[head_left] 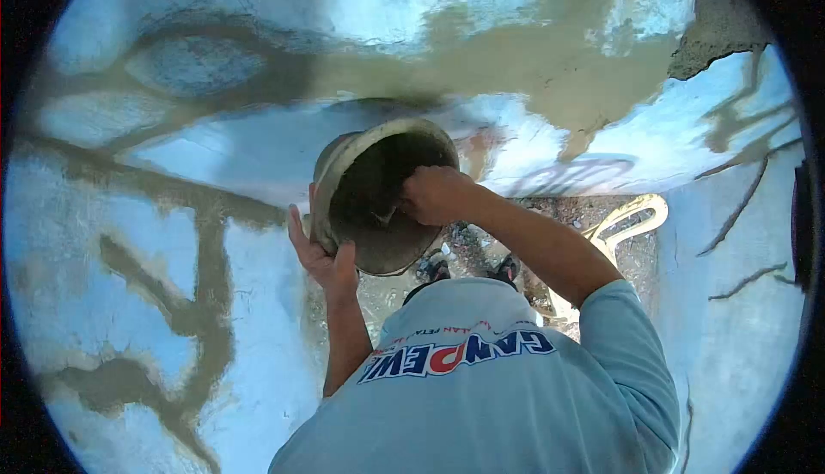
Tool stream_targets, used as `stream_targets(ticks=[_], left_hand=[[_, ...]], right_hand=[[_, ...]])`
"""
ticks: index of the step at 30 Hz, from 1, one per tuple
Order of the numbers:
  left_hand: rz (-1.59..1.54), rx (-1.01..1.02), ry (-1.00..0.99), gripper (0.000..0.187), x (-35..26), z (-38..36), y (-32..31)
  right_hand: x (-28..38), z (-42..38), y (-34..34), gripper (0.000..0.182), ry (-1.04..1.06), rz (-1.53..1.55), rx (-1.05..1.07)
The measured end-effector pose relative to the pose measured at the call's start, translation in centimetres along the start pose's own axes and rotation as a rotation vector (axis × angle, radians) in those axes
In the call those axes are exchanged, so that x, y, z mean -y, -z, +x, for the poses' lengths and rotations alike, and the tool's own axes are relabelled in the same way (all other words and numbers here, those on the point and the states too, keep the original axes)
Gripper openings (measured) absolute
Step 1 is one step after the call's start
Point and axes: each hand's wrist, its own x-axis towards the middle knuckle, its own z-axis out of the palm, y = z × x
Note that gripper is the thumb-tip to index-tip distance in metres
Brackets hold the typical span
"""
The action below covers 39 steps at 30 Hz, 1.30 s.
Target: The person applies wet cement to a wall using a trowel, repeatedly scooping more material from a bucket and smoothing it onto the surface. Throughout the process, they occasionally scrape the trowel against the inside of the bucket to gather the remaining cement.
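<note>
A round, dark-grey bucket (378, 255) with a worn, pale rim is tilted so that its mouth faces me. My left hand (325, 259) grips it from the left side, thumb at the near rim and fingers behind the outer wall. Inside the mouth, my right hand (434, 195) is closed, knuckles up. A small tool with a pale pointed edge (384, 215) shows just below its fingers; the handle is hidden in the fist. The bucket's depth is in shadow, so its contents cannot be made out.
A pale blue wall (266, 259) surrounds the spot, with grey-brown patched bands (206, 302) and cracks (739, 207). A yellow chair (640, 214) stands at the right on rubble-strewn ground (563, 210). My shod feet (434, 269) are below the bucket.
</note>
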Motion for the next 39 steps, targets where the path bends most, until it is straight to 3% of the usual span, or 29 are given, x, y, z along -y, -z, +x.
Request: stream_targets(ticks=[3, 6, 8, 11, 12, 13, 17, 20, 23, 26, 32, 37, 39], left_hand=[[-0.011, -0.129, 0.064, 0.115, -0.3, 0.0, -0.9], [0.103, -0.076, 0.053, 0.103, -0.7, 0.0, 0.2], [0.09, -0.191, 0.128, 0.105, -1.2, 0.1, 0.4], [-0.117, -0.283, 0.233, 0.109, 0.1, -0.6, 0.4], [-0.044, -0.347, 0.343, 0.108, -0.7, -0.9, 0.2], [-0.061, -0.347, 0.329, 0.108, -1.5, -0.6, -1.1], [0.032, -0.27, 0.267, 0.104, 3.0, -2.0, 2.7], [0.078, -0.271, 0.347, 0.103, 4.4, -2.6, 4.5], [0.113, -0.223, 0.35, 0.103, 5.1, -2.3, 5.1], [0.195, -0.229, 0.36, 0.103, 4.8, -2.5, 4.8], [0.167, -0.333, 0.317, 0.103, 3.1, -4.6, 0.5], [0.124, -0.355, 0.325, 0.108, 0.8, -7.9, -4.8], [0.104, -0.391, 0.332, 0.109, -0.3, -9.5, -7.2]], right_hand=[[-1.4, 0.7, -3.1, 0.03, 0.111, 0.17, -0.093], [-1.7, 0.5, -4.2, 0.035, 0.134, 0.434, -0.11], [-1.2, -1.4, -3.1, 0.038, 0.095, 0.611, -0.138], [-1.8, -4.0, -4.0, 0.03, 0.192, 0.633, -0.313], [-1.8, -5.5, -4.4, 0.033, 0.171, 0.607, -0.437], [-2.3, -6.6, -4.4, 0.035, 0.191, 0.624, -0.473], [-2.0, -14.8, -1.8, 0.04, -0.129, 0.732, -0.391], [-3.9, -19.5, -3.5, 0.045, -0.081, 0.603, -0.643], [-4.1, -24.1, -1.7, 0.043, -0.433, 0.662, -0.535], [-6.7, -27.0, -3.1, 0.04, -0.539, 0.609, -0.621], [-15.1, -32.5, -3.2, 0.04, -0.489, 0.129, -0.692], [-24.0, -35.0, -4.1, 0.035, -0.618, 0.046, -0.551], [-26.7, -35.3, -3.4, 0.036, -0.551, 0.002, -0.53]])
